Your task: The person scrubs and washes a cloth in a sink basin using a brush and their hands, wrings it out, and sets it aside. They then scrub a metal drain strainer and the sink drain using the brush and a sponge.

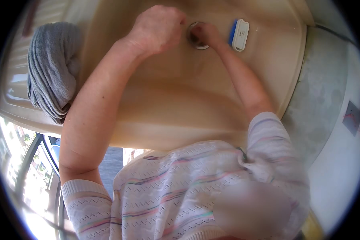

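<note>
Over the beige sink basin, my left hand is closed in a fist with its fingers curled under. Whatever it may hold is hidden. My right hand reaches down to the round drain with its metal rim. Its fingers are bent together at the drain opening, and their tips are out of sight. Just right of that hand lies a white scrubbing brush with blue bristles, on its side on the basin floor.
A folded grey towel rests on the ribbed ledge left of the basin, beside my left forearm. The basin's raised front edge runs close to my body. A grey wall surface stands to the right.
</note>
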The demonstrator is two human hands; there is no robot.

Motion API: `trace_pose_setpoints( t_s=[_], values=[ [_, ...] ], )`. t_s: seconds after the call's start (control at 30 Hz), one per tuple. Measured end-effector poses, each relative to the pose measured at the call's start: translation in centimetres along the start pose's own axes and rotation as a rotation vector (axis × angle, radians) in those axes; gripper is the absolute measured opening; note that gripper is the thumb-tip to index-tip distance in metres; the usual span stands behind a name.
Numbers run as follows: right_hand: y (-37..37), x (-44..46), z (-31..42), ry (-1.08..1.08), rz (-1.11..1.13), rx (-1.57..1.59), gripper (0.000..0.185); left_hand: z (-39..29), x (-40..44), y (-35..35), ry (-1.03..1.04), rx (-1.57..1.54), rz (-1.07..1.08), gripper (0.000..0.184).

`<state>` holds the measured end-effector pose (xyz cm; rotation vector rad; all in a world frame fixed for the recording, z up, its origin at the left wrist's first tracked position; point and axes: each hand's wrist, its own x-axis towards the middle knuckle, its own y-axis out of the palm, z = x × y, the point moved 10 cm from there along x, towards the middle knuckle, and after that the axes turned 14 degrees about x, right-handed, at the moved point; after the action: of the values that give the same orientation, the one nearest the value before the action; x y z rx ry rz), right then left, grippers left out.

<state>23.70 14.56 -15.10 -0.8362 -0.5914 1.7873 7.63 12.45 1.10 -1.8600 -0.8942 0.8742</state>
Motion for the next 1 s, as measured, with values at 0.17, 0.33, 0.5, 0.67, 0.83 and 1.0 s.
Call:
trace_pose_setpoints(
  t_s=[0.17,0.33,0.5,0.67,0.83,1.0],
  values=[
    [-0.2,0.8,-3.6,0.227,-0.1,0.189,0.018,-0.4,-0.3,-0.8,-0.019,-0.022,0.019,0.022],
    [-1.1,1.3,-3.7,0.239,-0.22,0.081,0.018,-0.5,-0.4,-0.7,-0.02,-0.022,0.04,0.022],
    [-1.9,1.2,-3.5,0.239,-0.267,-0.008,0.017,-0.3,-0.3,-0.5,-0.03,-0.041,0.052,0.023],
    [-1.4,1.3,-2.4,0.214,-0.243,-0.064,0.016,-0.5,-0.3,-0.7,-0.018,-0.018,0.034,0.023],
    [0.3,1.5,-0.8,0.123,-0.084,-0.089,0.017,-0.6,-0.3,-0.6,-0.009,-0.016,0.018,0.022],
    [0.3,2.0,-0.4,0.075,-0.02,-0.064,0.017,-0.5,-0.4,-0.7,-0.018,-0.029,0.013,0.021]
  ],
)
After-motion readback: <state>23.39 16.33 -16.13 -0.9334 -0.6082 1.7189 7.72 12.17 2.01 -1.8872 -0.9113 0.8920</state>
